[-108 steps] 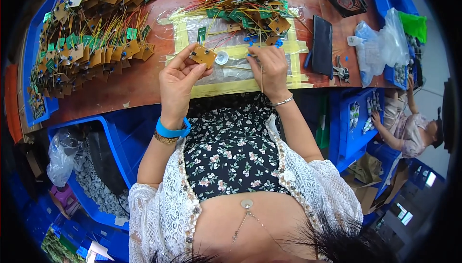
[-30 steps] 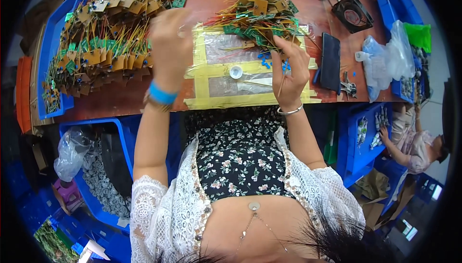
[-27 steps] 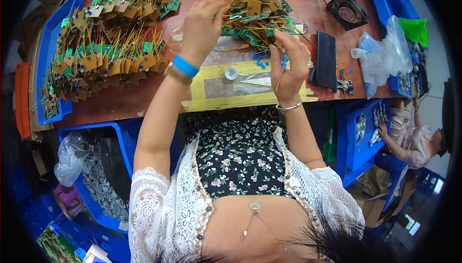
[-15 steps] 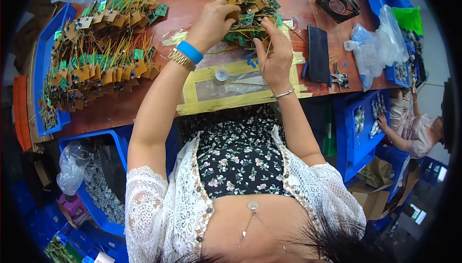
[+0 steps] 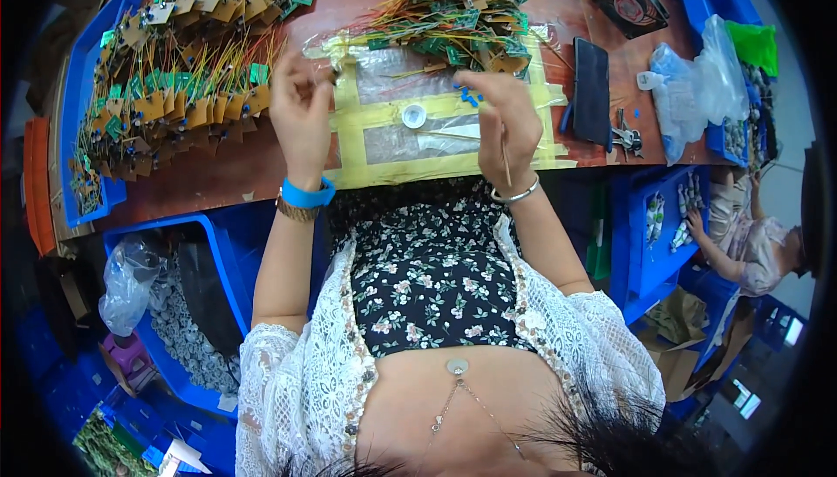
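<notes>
My left hand point(image 5: 301, 115) is raised over the table between two masses of wired boards. Its fingers are curled in a pinch, with a small dark piece at the tips that I cannot make out. My right hand point(image 5: 508, 119) is half closed around a thin wooden stick point(image 5: 506, 163), which points down past the palm. Ahead of the hands lies a heap of small green and brown circuit boards point(image 5: 471, 19) with red and yellow wires. A small round white cup point(image 5: 413, 116) sits between my hands on the yellow-taped work area point(image 5: 353, 150). Several tiny blue parts point(image 5: 468, 95) lie near my right fingers.
Rows of wired boards point(image 5: 166, 106) fill a blue tray point(image 5: 77, 102) at left. To the right are a phone point(image 5: 591, 89), keys point(image 5: 626, 135), a black fan point(image 5: 629, 2) and plastic bags point(image 5: 680, 98). Another person point(image 5: 750, 241) works beside blue bins at far right.
My left hand has drawn back from the board heap, toward me and to the left. My right hand has come nearer to me, still with the stick, and the heap now shows more fully.
</notes>
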`<state>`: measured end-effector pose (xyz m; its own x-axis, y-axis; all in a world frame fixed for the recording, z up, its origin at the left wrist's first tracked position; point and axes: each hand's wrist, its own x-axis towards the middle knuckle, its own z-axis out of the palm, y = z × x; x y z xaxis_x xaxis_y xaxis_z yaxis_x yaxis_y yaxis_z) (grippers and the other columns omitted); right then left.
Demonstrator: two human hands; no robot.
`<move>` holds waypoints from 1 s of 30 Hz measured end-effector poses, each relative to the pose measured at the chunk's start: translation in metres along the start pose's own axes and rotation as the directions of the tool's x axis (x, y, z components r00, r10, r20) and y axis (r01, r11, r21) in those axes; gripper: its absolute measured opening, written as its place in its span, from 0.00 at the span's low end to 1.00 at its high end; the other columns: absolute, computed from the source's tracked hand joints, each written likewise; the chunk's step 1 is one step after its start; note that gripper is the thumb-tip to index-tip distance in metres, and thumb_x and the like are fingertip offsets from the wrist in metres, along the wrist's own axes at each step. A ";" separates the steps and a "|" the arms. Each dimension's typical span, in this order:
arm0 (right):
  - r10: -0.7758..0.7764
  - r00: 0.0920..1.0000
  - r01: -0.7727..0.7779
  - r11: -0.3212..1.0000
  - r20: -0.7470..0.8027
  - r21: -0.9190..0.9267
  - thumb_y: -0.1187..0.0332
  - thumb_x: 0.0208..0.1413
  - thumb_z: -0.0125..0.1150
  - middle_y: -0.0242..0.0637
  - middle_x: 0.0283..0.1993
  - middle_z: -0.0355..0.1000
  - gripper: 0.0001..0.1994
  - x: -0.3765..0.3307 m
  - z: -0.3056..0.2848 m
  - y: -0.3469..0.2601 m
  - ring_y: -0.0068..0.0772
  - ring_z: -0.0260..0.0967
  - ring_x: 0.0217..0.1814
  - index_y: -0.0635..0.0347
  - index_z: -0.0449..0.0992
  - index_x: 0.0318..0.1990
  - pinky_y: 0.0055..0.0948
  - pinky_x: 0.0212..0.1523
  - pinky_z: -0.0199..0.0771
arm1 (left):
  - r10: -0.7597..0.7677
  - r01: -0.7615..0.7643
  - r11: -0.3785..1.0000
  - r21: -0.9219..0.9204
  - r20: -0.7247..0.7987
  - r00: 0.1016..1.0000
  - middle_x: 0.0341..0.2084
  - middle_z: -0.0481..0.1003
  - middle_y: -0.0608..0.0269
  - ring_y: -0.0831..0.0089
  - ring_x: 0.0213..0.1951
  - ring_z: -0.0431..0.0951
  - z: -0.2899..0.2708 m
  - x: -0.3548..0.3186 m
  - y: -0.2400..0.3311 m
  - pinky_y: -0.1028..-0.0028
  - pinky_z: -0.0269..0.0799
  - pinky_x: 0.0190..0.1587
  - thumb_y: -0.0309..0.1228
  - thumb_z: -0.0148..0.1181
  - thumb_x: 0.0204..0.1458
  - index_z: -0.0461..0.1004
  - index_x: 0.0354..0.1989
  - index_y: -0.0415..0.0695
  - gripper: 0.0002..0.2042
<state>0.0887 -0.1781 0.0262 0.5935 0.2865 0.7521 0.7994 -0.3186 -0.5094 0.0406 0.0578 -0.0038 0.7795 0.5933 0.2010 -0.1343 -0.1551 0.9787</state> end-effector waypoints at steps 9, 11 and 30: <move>0.452 0.819 -0.550 0.793 0.353 0.261 0.65 0.69 0.44 0.36 0.31 0.74 0.17 -0.038 0.015 -0.010 0.20 0.70 0.30 0.68 0.78 0.39 0.19 0.31 0.69 | -0.012 -0.004 0.982 0.189 0.085 0.996 0.31 0.75 0.63 0.75 0.34 0.79 -0.021 -0.028 0.008 0.75 0.74 0.34 0.18 0.57 0.54 0.75 0.46 0.36 0.11; 0.433 0.821 -0.530 0.820 0.373 0.216 0.65 0.68 0.45 0.36 0.30 0.75 0.17 -0.041 0.016 -0.009 0.20 0.70 0.29 0.68 0.78 0.38 0.19 0.30 0.69 | -0.115 0.113 0.993 0.029 0.106 0.988 0.32 0.75 0.63 0.80 0.34 0.77 -0.019 -0.030 0.013 0.79 0.75 0.35 0.19 0.56 0.56 0.72 0.51 0.34 0.14; 0.294 0.894 -0.424 0.801 0.340 0.422 0.57 0.69 0.43 0.40 0.32 0.75 0.22 -0.023 0.023 -0.035 0.25 0.70 0.28 0.69 0.78 0.37 0.22 0.30 0.70 | -0.294 0.395 0.874 -0.283 0.339 0.894 0.38 0.77 0.54 0.73 0.36 0.80 0.011 -0.065 0.016 0.76 0.80 0.41 0.19 0.54 0.58 0.68 0.56 0.30 0.17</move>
<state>0.0495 -0.1527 0.0166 0.7968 0.4694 0.3804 0.4286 0.0047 -0.9035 -0.0053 0.0079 -0.0019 0.9435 0.3082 -0.1218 0.0171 0.3217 0.9467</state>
